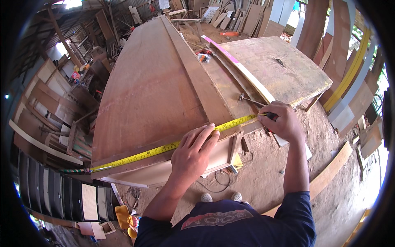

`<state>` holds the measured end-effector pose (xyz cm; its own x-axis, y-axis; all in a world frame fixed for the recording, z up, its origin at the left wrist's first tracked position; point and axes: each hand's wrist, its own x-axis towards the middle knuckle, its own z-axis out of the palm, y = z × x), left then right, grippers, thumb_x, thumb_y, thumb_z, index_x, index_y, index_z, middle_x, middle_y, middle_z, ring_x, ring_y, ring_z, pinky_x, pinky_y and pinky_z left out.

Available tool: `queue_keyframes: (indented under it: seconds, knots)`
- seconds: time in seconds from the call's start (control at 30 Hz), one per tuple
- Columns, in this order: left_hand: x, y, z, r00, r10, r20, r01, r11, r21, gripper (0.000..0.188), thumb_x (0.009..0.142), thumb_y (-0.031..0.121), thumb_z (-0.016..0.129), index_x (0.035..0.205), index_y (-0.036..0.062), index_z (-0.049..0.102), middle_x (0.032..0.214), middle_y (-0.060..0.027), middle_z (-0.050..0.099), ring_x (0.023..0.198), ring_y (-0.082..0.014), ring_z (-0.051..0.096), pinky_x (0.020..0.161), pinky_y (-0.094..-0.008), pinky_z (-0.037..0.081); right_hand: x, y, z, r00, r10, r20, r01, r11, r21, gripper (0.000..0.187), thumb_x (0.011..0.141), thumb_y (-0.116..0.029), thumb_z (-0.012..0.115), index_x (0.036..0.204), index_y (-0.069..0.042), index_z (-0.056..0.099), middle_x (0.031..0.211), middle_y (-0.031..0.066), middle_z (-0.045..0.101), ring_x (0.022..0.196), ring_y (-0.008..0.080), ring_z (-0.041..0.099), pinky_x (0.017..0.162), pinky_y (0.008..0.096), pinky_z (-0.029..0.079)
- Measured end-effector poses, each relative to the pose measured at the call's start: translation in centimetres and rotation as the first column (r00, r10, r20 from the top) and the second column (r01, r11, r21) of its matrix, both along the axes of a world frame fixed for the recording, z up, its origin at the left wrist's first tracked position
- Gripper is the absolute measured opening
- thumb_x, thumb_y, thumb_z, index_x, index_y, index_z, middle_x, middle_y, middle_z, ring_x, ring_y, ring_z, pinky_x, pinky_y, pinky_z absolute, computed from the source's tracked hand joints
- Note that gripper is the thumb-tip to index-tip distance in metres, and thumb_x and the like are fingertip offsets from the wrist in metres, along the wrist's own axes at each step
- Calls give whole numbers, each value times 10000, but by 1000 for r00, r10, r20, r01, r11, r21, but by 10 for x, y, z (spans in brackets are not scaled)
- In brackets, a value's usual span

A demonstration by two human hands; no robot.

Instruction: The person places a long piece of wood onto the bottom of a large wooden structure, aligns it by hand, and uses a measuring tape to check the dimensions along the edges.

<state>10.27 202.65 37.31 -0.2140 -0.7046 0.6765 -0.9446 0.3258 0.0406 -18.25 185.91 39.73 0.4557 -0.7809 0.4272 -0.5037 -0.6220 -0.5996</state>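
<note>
Left hand (194,149) flat on tape measure (164,147)

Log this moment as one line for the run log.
left hand: pressing tape on panel | right hand: grip on pencil at tape end

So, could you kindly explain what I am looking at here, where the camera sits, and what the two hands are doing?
There is no machine here: a person works with bare hands, filmed by a wide camera worn on the head and looking down, so straight edges bend. The left hand presses a yellow tape measure flat across the near end of a large brown wooden panel. The right hand has the tape's other end in its grip, together with what looks like a pencil. A paler board lies beside the panel, and the ground below is sandy.
</note>
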Motion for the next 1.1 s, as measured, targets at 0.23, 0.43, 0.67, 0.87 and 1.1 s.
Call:
queue_keyframes:
  seconds: [0.23,0.43,0.67,0.87,1.1]
  knots:
    - [-2,0,1,1000,-5,-8,5,1000,-3,340,922,74,782,1262,84,792,1419,-58,720,1241,-280,710,1047,-418,582,-3,-3,-6,999,42,9,-41,997,-65,216,871,-170,870,1017,-18,825,880,137,744,792,302,717,758,413,577]
    - [-3,-1,3,1000,-11,-8,11,1000,2,340,925,57,767,1263,84,795,1409,-63,724,1237,-284,712,1039,-423,584,-5,-5,-12,998,44,34,-41,996,-77,195,846,-155,870,1006,-50,832,856,116,732,799,275,709,758,400,564]
    - [-1,1,1,1000,2,24,-3,1000,30,378,948,91,781,1325,81,763,1440,-59,696,1283,-254,686,1096,-425,567,-3,-5,-11,997,73,36,-68,991,-115,182,849,-155,876,974,-36,821,833,118,729,779,292,713,744,411,575]
    - [0,2,-1,1000,22,5,-22,999,31,373,963,118,771,1333,74,760,1456,-58,693,1282,-252,684,1091,-427,566,-2,-2,-9,998,56,22,-54,996,-75,205,859,-160,883,999,-23,821,856,118,728,788,280,703,749,398,560]
    - [3,3,-3,999,-5,36,2,997,75,605,1010,274,733,1575,110,592,1723,-208,434,1584,-401,443,1308,-554,386,-1,9,-3,1000,28,7,-28,999,-42,202,892,-131,869,1033,1,812,883,116,731,793,227,713,746,365,562]
